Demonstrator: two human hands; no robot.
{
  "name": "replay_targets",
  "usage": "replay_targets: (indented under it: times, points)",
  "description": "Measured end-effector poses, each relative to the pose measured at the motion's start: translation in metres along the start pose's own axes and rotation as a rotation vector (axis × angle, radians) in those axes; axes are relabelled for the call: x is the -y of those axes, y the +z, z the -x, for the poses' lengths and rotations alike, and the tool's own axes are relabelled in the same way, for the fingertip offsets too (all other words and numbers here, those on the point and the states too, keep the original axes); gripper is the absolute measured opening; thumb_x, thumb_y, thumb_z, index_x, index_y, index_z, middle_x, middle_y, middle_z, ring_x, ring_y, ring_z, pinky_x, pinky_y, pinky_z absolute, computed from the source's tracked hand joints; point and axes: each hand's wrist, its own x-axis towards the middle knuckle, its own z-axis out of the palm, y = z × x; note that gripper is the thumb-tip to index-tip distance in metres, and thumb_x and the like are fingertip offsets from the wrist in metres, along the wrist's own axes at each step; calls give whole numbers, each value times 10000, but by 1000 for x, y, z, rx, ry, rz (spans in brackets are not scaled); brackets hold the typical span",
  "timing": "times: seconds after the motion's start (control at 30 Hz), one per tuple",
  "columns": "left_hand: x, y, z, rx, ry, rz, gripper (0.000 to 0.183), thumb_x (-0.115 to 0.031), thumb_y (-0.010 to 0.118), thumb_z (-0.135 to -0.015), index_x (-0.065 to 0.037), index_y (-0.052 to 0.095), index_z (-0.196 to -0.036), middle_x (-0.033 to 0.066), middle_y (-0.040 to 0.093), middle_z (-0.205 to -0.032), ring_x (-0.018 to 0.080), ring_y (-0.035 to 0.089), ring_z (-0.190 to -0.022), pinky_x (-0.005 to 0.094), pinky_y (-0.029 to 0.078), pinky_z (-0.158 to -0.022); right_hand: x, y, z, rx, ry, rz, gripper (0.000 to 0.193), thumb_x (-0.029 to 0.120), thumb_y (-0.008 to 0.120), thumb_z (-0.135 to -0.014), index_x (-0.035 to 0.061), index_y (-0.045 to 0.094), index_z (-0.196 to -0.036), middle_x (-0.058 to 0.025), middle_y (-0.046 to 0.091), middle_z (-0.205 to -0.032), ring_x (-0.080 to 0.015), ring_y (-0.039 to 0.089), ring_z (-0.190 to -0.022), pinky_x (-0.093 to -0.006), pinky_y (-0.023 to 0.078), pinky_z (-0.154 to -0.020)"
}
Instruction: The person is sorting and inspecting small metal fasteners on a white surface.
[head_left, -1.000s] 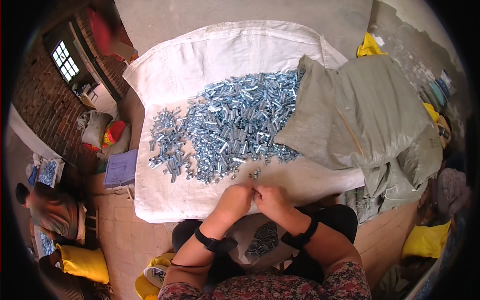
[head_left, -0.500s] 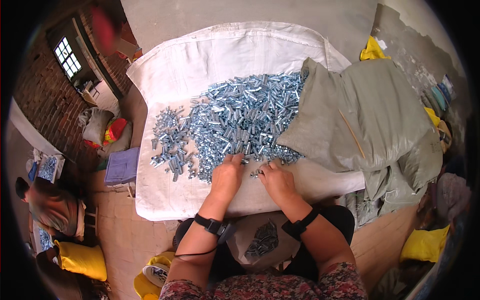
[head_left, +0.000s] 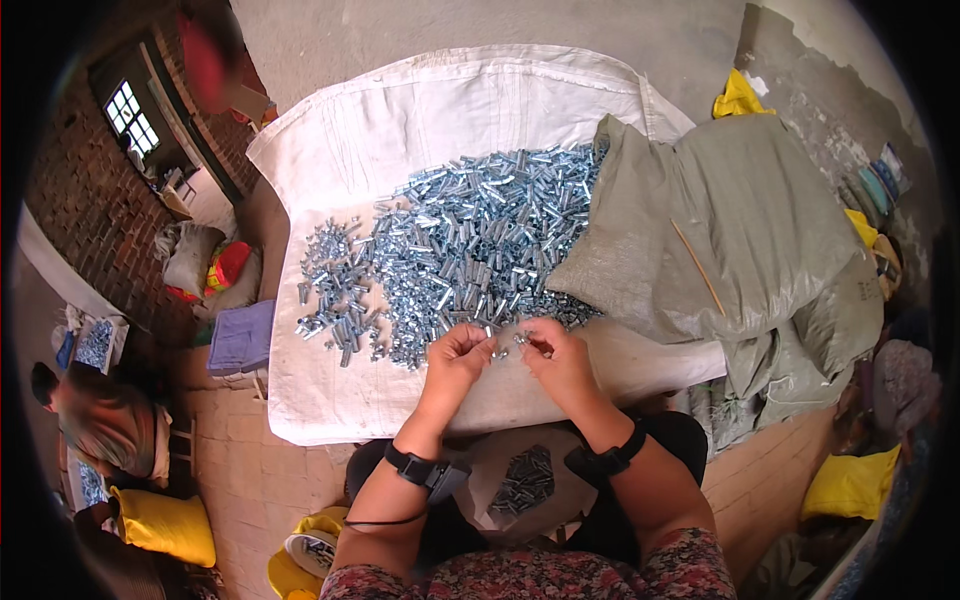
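A large heap of shiny metal sleeves (head_left: 500, 220), mixed with small nut-like metal pieces (head_left: 405, 320), lies on a white cloth sheet (head_left: 330, 400). At the heap's near edge, my left hand (head_left: 455, 360) pinches a short metal sleeve (head_left: 490, 330) between thumb and fingers. Close beside it on the right, my right hand (head_left: 560, 362) is closed with small metal pieces (head_left: 522, 339) at its fingertips; their exact shape is too small to make out. The fingertips of both hands nearly meet. Below them, in my lap, a pale bag or cloth (head_left: 475, 480) holds darker metal sleeves (head_left: 525, 482).
A grey-green woven sack (head_left: 770, 220) covers the heap's right side, with a thin stick (head_left: 697, 265) on it. At left sits another person (head_left: 110, 420) near a yellow sack (head_left: 165, 525). A purple cushion (head_left: 240, 337) stands left of the sheet; a white container (head_left: 312, 550) is at lower left.
Both hands have drawn slightly back from the heap and come closer together. The left fingers, earlier reaching down into the pieces, now pinch a sleeve; the right hand has lifted small pieces.
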Motion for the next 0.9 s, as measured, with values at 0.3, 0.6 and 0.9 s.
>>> replay_targets:
  times: [0.3, 0.6, 0.9]
  points:
    - [-11, 2, 16, 99, -340, 567, 24, -86, 612, -929, -65, 611, -918, -10, 590, -706, 21, 335, -441, 195, 193, -395, 32, -7, 7, 152, 232, -437, 165, 95, 634, -943, 0, 689, -1066, -18, 653, -806, -66, 603, -658, -214, 500, -544]
    - [-10, 0, 13, 113, -410, 829, 89, -12, 572, -923, -15, 604, -1006, 70, 637, -788, 36, 336, -433, 192, 225, -379, 35, 2, 7, 134, 247, -505, 183, 102, 622, -952, -1, 699, -1082, -21, 653, -771, -53, 588, -640, -201, 490, -528]
    - [-6, 3, 18, 152, -309, 709, 89, -26, 599, -935, -10, 619, -1020, 103, 668, -815, 40, 359, -443, 191, 231, -391, 34, 4, 4, 80, 322, -603, 184, 112, 623, -955, -16, 698, -1063, -21, 642, -756, -55, 566, -613, -201, 472, -508]
